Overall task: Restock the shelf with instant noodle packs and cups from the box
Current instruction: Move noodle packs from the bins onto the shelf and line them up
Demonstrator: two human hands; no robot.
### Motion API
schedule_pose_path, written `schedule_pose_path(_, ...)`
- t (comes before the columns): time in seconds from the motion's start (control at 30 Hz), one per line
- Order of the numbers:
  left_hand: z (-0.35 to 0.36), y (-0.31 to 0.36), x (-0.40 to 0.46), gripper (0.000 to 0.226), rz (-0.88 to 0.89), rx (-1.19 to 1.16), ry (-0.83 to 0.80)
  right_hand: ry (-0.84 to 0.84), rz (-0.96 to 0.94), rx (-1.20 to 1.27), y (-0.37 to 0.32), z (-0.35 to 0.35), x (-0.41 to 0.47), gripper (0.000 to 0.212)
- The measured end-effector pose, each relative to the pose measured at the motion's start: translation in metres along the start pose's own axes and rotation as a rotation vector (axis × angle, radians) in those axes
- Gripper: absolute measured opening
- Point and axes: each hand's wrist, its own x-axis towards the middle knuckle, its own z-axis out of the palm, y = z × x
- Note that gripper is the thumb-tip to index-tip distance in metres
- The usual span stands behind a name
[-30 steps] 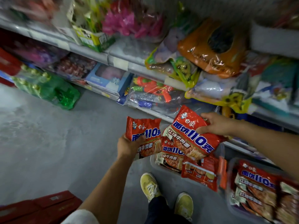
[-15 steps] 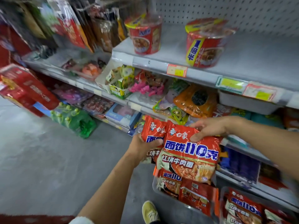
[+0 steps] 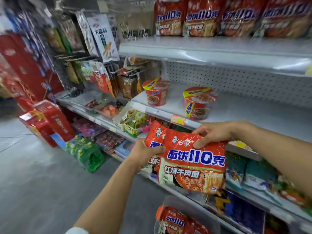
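Now the left hand (image 3: 145, 153) grips the rear noodle pack (image 3: 152, 137) and the right hand (image 3: 213, 134) pinches the front pack (image 3: 194, 159), probably lifting both toward the top shelf (image 3: 202, 49) front edge.

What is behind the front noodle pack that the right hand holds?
A second red noodle pack sits behind the front pack, gripped by the left hand; the right hand pinches the front one. Most of the rear pack is covered.

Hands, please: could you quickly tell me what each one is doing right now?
Left hand: grips the rear noodle pack.
Right hand: pinches the front noodle pack at its top edge.
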Motion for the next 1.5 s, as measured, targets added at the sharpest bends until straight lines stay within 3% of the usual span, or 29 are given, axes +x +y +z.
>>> schedule_pose_path(0.27, -0.009, 0.085, 0.002, 0.029, 0.136, -0.096, -0.036, 0.204, -0.112, -0.070, -0.047, -0.046, -0.066, 0.040)
schedule_pose_path(0.4, -0.013, 0.114, 0.006, 0.032, 0.182, -0.183, 0.029, 0.296, -0.168, -0.022, -0.053, -0.070, -0.099, 0.036)
schedule_pose_path(0.63, -0.027, 0.159, 0.016, 0.024, 0.226, -0.177, 0.066, 0.470, -0.197, -0.004, -0.064, -0.110, -0.136, 0.048)
schedule_pose_path(0.93, -0.062, 0.230, 0.051, 0.054, 0.318, -0.117, 0.071, 0.643, -0.262, 0.117, -0.085, -0.163, -0.146, 0.050)
schedule_pose_path(1.03, -0.076, 0.253, 0.070, 0.049, 0.362, -0.110, 0.089, 0.707, -0.286, 0.166, -0.094, -0.184, -0.145, 0.050)
schedule_pose_path(1.13, -0.090, 0.276, 0.097, 0.026, 0.402, -0.113, 0.095, 0.757, -0.286, 0.164, -0.106, -0.209, -0.137, 0.053)
schedule_pose_path(1.23, -0.105, 0.297, 0.127, 0.033, 0.411, -0.099, 0.085, 0.793, -0.270, 0.138, -0.122, -0.233, -0.125, 0.055)
schedule_pose_path(1.33, -0.119, 0.315, 0.159, 0.054, 0.404, -0.066, 0.080, 0.808, -0.264, 0.126, -0.137, -0.258, -0.110, 0.077)
schedule_pose_path(1.4, -0.128, 0.326, 0.181, 0.049, 0.396, -0.059, 0.064, 0.806, -0.241, 0.106, -0.145, -0.276, -0.100, 0.104)
schedule_pose_path(1.5, -0.137, 0.340, 0.215, 0.037, 0.390, -0.053, 0.037, 0.816, -0.226, 0.094, -0.153, -0.304, -0.086, 0.114)
